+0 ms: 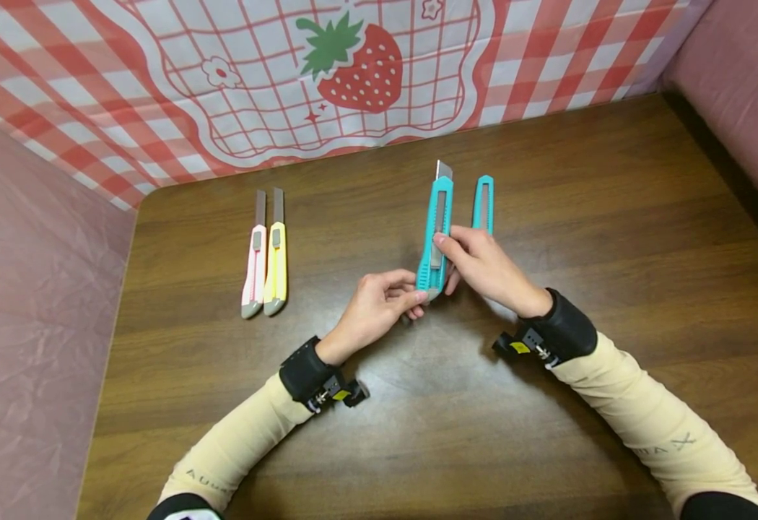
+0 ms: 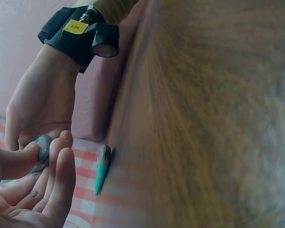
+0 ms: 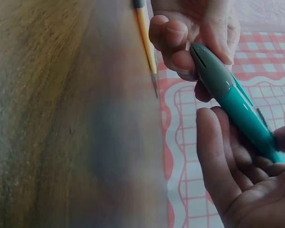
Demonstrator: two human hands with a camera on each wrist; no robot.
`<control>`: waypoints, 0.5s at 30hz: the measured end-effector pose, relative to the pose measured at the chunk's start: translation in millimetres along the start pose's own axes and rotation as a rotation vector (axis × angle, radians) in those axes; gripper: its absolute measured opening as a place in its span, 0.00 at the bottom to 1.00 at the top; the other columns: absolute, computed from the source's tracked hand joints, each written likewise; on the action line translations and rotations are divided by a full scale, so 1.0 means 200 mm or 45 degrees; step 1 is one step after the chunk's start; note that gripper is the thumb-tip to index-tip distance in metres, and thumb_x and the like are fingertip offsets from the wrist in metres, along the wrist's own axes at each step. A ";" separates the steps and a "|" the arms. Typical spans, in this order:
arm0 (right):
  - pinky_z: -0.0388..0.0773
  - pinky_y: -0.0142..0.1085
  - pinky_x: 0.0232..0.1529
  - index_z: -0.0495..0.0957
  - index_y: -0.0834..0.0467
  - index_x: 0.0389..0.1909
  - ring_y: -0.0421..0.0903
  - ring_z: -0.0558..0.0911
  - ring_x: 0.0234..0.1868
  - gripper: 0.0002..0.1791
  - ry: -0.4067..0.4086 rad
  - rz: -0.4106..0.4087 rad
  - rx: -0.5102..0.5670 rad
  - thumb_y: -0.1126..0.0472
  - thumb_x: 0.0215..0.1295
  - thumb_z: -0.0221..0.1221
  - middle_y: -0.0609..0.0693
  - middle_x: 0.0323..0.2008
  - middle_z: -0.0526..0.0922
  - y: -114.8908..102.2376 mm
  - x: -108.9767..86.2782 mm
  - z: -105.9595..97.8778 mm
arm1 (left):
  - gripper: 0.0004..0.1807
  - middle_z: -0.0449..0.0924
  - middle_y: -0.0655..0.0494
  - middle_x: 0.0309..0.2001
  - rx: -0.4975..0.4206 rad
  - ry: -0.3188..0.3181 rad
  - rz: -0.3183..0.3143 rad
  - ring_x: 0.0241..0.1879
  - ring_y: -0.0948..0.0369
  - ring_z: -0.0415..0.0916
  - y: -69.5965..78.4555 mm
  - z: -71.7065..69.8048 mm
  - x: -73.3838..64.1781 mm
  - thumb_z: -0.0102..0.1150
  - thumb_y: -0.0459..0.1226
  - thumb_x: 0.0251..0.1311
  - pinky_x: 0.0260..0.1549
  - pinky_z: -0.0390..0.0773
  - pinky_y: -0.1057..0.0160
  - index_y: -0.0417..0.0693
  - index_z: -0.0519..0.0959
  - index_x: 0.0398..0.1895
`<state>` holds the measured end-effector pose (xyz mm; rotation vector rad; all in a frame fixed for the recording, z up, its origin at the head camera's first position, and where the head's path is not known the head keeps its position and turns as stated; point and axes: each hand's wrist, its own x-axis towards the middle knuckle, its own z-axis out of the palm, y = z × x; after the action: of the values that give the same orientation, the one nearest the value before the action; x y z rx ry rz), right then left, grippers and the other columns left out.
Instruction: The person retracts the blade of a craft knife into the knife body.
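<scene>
Both hands hold a teal utility knife point(image 1: 431, 224) above the table, its slotted face toward the head camera. A short stretch of blade point(image 1: 443, 170) sticks out at the far end. My left hand point(image 1: 375, 310) pinches the grey end cap point(image 3: 213, 71) between thumb and fingers. Farther up, my right hand point(image 1: 486, 269) grips the body, its thumb on the slotted face. Behind the right hand lies a second teal utility knife point(image 1: 485, 198), its lower part hidden in the head view; the left wrist view shows its grey end.
To the left, a pink utility knife point(image 1: 253, 278) and a yellow one point(image 1: 276, 271) lie side by side, blades extended away from me. The wooden table point(image 1: 177, 354) ends at a checked strawberry cloth point(image 1: 437, 65) behind. Pink fabric point(image 1: 35, 325) hangs at both sides.
</scene>
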<state>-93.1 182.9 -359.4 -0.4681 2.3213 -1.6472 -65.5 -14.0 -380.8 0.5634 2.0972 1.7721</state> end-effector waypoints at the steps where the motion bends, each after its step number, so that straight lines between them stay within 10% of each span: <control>1: 0.83 0.50 0.22 0.73 0.66 0.37 0.50 0.80 0.17 0.18 0.002 -0.005 0.000 0.55 0.73 0.44 0.59 0.22 0.81 0.01 0.00 0.00 | 0.09 0.80 0.34 0.29 0.001 -0.003 0.004 0.24 0.49 0.79 0.02 0.00 -0.01 0.57 0.26 0.58 0.23 0.83 0.45 0.29 0.76 0.40; 6: 0.83 0.52 0.25 0.75 0.64 0.37 0.49 0.81 0.19 0.17 -0.001 -0.009 0.018 0.53 0.72 0.48 0.57 0.23 0.83 0.01 0.00 -0.02 | 0.08 0.79 0.31 0.29 0.014 -0.016 0.016 0.24 0.46 0.78 0.10 0.00 -0.03 0.56 0.24 0.58 0.24 0.82 0.43 0.26 0.75 0.39; 15: 0.83 0.51 0.29 0.75 0.65 0.38 0.48 0.82 0.23 0.16 -0.046 0.013 0.016 0.55 0.71 0.49 0.57 0.25 0.84 0.00 0.00 -0.02 | 0.08 0.81 0.40 0.28 -0.014 -0.002 0.015 0.22 0.55 0.79 -0.06 0.01 0.01 0.59 0.28 0.57 0.21 0.84 0.50 0.32 0.77 0.40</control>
<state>-94.8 186.3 -358.2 -0.4788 2.2823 -1.6348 -66.5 -13.7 -393.2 0.5752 2.0861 1.7873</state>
